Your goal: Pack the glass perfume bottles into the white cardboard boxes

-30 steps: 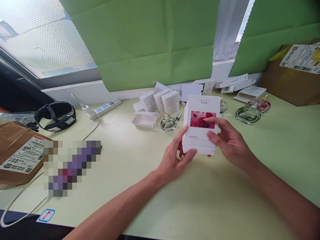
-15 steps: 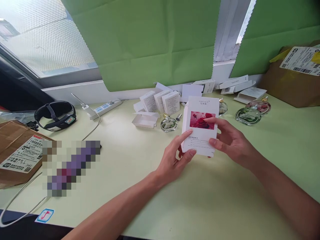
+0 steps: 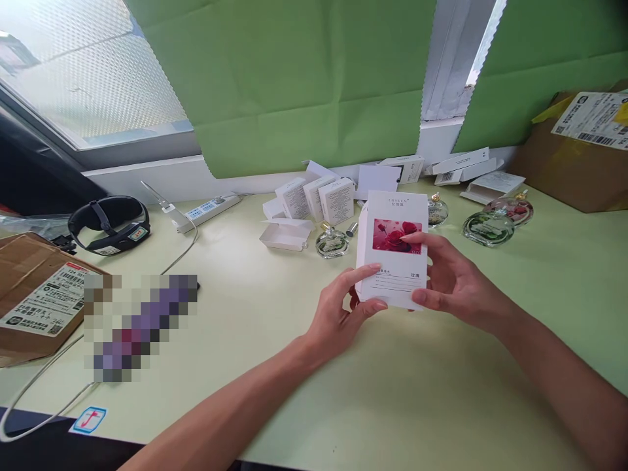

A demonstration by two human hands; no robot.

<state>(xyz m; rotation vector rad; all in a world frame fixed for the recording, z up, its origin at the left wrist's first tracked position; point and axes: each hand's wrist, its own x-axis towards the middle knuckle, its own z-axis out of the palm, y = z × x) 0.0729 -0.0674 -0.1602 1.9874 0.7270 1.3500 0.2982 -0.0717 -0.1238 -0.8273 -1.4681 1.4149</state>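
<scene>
Between my two hands is a white perfume box (image 3: pixel 395 209) with a red rose picture on its front, held upright and a little above the table. My left hand (image 3: pixel 338 307) grips its lower left corner, thumb and forefinger on the front face. My right hand (image 3: pixel 458 284) is closed on the right edge, with the forefinger over the rose picture and the thumb near the bottom corner. The box's back and my other fingertips are hidden. Just behind it on the left stand a clear glass perfume bottle (image 3: pixel 332 244) and a small silver cap (image 3: pixel 352 229).
Several white boxes (image 3: pixel 336 201) stand at the back, beside an open box (image 3: pixel 286 237). More perfume bottles (image 3: pixel 488 227) are on the right. A cardboard carton (image 3: pixel 579 163) fills the back right, another carton (image 3: pixel 39 294) the left. A power strip (image 3: pixel 209 210) and headset (image 3: pixel 108 226) lie back left.
My right thumb has slid slightly down the box's edge, and printed text beside it now shows. My left fingers have shifted slightly lower. Both hands still hold the box.
</scene>
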